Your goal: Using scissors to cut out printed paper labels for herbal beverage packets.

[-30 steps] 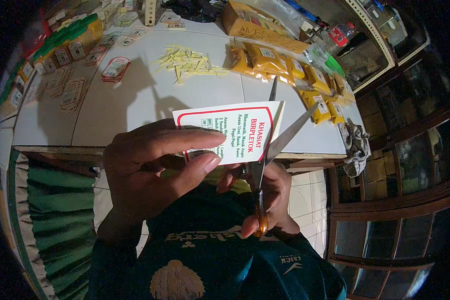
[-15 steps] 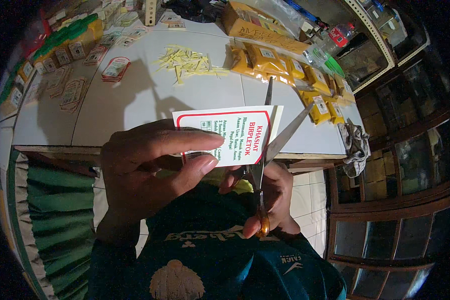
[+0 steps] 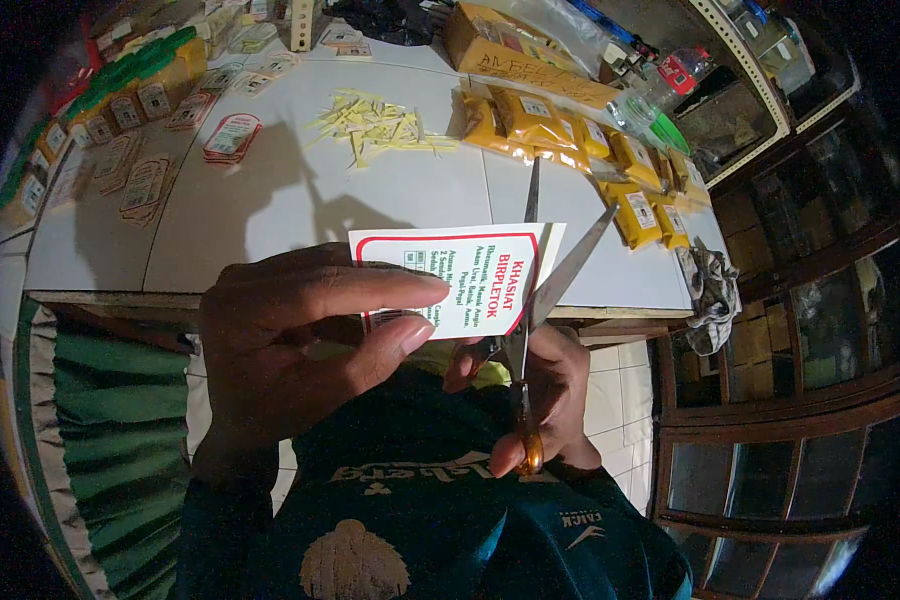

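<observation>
My left hand (image 3: 300, 330) pinches a white label (image 3: 470, 265) with a red border and green and red print between thumb and forefinger, just above my lap. In my right hand (image 3: 555, 385) is a pair of scissors (image 3: 522, 372) with amber-brown handles, my fingers in the loops. The blades point away from me and stand apart, with the label's right margin between them. One blade passes behind the label, the other lies in front and to the right. A narrow pale strip along that margin leans slightly outward. Part of my right hand's fingers is hidden behind the scissors and label.
On the white table (image 3: 410, 200) lies a heap of pale paper trimmings (image 3: 370, 125). Yellow-orange packets (image 3: 540, 120) fill its right side, near a cardboard box (image 3: 520, 60). Trimmed labels (image 3: 233, 137) are stacked at left, beside green-lidded jars (image 3: 155, 95). A cloth (image 3: 708, 300) hangs at the right corner.
The label has shifted slightly down and tilted a little. Its edge strip now leans outward more. The scissor blades sit slightly closer together, their tips a bit further left.
</observation>
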A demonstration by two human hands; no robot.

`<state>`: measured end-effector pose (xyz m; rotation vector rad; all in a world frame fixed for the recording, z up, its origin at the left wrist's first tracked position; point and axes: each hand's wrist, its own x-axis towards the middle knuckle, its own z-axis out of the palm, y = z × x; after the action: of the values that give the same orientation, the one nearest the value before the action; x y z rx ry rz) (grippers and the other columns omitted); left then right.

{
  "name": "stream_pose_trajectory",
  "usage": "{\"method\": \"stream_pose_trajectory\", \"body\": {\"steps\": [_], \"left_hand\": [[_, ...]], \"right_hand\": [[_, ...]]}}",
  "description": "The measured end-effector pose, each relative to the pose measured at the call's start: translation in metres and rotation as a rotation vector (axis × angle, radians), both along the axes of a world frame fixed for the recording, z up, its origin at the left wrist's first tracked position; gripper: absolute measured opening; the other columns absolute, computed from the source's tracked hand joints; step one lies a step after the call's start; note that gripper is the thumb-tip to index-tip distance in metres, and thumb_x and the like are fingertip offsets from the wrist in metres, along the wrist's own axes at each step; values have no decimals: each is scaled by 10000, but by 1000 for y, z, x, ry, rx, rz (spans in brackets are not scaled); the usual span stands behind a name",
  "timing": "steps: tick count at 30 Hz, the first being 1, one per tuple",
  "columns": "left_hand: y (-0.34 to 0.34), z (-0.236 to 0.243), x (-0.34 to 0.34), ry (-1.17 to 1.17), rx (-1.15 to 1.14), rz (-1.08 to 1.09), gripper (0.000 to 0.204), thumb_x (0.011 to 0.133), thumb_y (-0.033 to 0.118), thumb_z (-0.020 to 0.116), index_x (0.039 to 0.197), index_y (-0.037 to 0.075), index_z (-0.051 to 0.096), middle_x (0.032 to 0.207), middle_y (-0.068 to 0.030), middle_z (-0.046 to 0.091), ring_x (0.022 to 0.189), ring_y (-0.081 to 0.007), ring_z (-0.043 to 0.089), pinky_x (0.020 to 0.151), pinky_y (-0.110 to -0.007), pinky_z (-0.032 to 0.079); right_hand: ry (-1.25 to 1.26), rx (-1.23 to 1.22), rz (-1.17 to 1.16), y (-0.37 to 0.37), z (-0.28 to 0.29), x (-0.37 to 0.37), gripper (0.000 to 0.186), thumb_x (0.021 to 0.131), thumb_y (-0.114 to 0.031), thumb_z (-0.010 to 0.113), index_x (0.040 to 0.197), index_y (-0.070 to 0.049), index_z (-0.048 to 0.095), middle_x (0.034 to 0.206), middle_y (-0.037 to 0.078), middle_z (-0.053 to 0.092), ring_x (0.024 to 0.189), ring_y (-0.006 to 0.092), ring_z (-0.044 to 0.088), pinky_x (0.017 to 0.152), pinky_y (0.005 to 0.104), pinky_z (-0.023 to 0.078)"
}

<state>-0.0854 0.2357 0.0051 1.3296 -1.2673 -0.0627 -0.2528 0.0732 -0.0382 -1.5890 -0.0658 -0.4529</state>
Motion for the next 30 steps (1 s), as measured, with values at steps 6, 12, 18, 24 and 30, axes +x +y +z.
{"method": "stream_pose_trajectory", "body": {"steps": [6, 12, 18, 24, 30], "left_hand": [[2, 0, 1, 40, -3, 12, 258, 731, -32, 724, 978, 44, 716, 839, -130, 712, 728, -155, 691, 622, -251, 548], [5, 2, 2, -31, 65, 12, 258, 730, -17, 727, 978, 54, 718, 845, -131, 713, 735, -170, 697, 629, -260, 547], [4, -2, 2, -16, 13, 36, 248, 732, -12, 728, 970, 58, 719, 848, -125, 715, 731, -163, 696, 625, -259, 546], [1, -2, 2, -16, 8, 0, 236, 735, -11, 730, 960, 59, 719, 849, -119, 716, 740, -163, 697, 638, -258, 543], [7, 4, 3, -22, 42, -18, 233, 743, -5, 727, 967, 59, 717, 869, -114, 718, 749, -168, 698, 651, -264, 544]], "right_hand": [[75, 2, -34, 2, 1, -3, 754, 509, -390, 946, 1048, 1, 592, 935, 56, 654, 853, 128, 621, 775, 268, 489], [41, -43, 16, -3, 0, -3, 785, 499, -358, 954, 1084, 3, 576, 925, 54, 656, 857, 127, 622, 776, 267, 490], [69, -46, 22, -3, 1, -2, 787, 490, -335, 960, 1083, 1, 567, 921, 55, 654, 859, 126, 621, 779, 269, 490], [48, -91, 18, -5, 3, -4, 739, 505, -330, 956, 1054, -7, 579, 895, 45, 658, 828, 123, 624, 764, 263, 491], [49, -54, -1, -1, 3, -3, 741, 495, -358, 956, 1036, -12, 585, 891, 46, 660, 815, 118, 622, 759, 258, 490]]}}
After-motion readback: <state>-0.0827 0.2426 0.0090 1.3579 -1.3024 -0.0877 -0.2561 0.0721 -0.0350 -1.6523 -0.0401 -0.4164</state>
